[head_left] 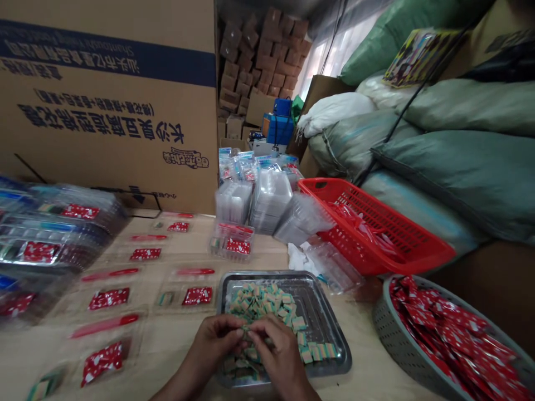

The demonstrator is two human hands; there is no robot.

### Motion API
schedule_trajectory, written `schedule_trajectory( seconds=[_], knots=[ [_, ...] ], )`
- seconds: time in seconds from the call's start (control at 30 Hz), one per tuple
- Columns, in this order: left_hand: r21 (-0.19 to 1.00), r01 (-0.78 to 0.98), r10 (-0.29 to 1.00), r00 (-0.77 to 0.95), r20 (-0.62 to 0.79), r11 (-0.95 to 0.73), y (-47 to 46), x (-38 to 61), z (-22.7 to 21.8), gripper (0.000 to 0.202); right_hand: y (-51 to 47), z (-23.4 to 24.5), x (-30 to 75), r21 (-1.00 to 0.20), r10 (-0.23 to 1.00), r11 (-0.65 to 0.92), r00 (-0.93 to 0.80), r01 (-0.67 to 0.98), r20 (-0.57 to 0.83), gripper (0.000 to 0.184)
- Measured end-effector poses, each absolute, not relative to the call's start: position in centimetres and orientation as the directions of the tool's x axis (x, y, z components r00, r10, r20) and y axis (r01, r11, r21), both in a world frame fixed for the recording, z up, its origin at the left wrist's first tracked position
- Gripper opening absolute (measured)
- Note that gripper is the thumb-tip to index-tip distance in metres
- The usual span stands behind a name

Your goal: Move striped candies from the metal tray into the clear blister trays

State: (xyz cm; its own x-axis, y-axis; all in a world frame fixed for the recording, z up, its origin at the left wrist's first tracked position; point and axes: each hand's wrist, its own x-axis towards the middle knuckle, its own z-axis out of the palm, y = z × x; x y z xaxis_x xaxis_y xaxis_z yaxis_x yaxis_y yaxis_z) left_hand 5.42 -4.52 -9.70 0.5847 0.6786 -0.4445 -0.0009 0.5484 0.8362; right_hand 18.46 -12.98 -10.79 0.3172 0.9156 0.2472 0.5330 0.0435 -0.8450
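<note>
Both my hands hover over a metal tray [321,328] holding several small green-and-tan striped blocks [267,301]. My left hand [215,340] and my right hand [278,351] meet at the fingertips, pinching a small block between them above the tray's near half. To the left, clear plastic blister packs [184,292] lie in rows on the table, each with a red packet and a red stick.
A grey basket [393,328] full of red packets stands at the right. Behind the tray lie a red plastic basket [401,234] and stacks of empty clear packs [270,197]. A big cardboard box [108,100] stands at the back left, filled sacks [451,161] at the right.
</note>
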Motion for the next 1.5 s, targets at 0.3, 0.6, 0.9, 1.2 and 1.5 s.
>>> schedule_trajectory(
  seconds=[0.3,0.6,0.9,1.2,1.5],
  knots=[
    [0.736,0.009,0.583,0.603,-0.544,0.677,-4.2,5.2,-10.2,0.042,-12.4,-10.3,17.9,-0.947,0.918,0.002,0.376,0.321,0.13,0.01],
    [0.841,0.033,0.677,0.576,-0.458,0.54,-3.9,4.5,-10.1,0.041,-17.0,-9.0,23.4,-0.703,0.934,-0.237,0.357,0.67,0.026,0.027],
    [0.86,-0.019,0.707,0.579,-0.406,0.509,-4.7,4.9,-11.1,0.034,-21.4,-11.6,30.1,-0.243,0.868,-0.489,0.495,0.838,-0.039,0.017],
    [0.877,-0.138,0.766,0.561,-0.315,0.461,-5.5,3.9,-11.1,0.034,-14.2,-8.9,18.7,-0.837,0.99,-0.015,0.126,0.547,0.065,0.014],
    [0.857,-0.206,0.804,0.499,-0.323,0.472,-5.1,-1.0,-10.6,0.037,-10.6,-11.8,14.1,-0.783,0.94,0.264,0.032,0.563,0.34,0.014]
  ],
)
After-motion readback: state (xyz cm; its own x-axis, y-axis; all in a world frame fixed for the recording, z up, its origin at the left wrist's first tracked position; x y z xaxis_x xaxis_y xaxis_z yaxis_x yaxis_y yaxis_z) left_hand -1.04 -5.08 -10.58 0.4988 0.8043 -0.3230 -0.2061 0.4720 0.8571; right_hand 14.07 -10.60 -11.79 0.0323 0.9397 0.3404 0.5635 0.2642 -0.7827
